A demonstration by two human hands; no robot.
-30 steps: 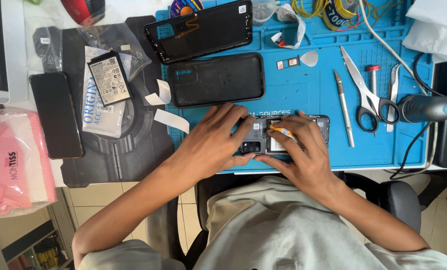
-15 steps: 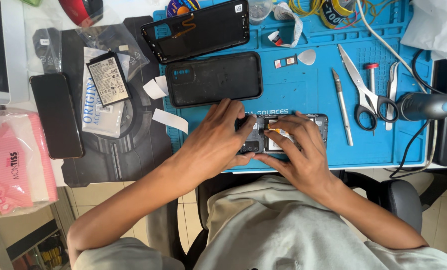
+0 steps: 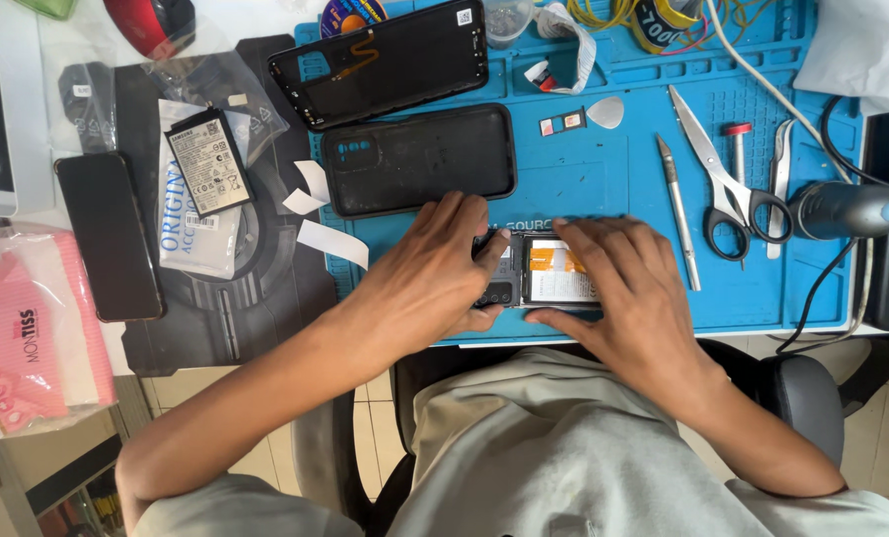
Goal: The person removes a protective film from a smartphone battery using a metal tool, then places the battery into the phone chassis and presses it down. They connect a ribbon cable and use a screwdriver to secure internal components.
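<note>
An opened phone (image 3: 544, 273) with its back off lies on a blue work mat (image 3: 613, 169), its insides and an orange and white patch showing. My left hand (image 3: 434, 268) grips the phone's left end, fingers spread over its top edge. My right hand (image 3: 623, 288) lies flat over the phone's right part, fingers pressing down on it. Just above them rest a black phone case (image 3: 419, 159) and a black back cover (image 3: 380, 65).
Scissors (image 3: 728, 189), a thin metal tool (image 3: 678, 209), tweezers (image 3: 781, 174) and a black handpiece (image 3: 842, 209) lie on the mat's right. To the left: a loose battery (image 3: 207, 164), a black phone (image 3: 109, 234), white tape strips (image 3: 330, 244), a pink tissue pack (image 3: 26, 328).
My right hand has flattened over the phone's right part, uncovering the orange patch it was touching. My left hand stays on the left end.
</note>
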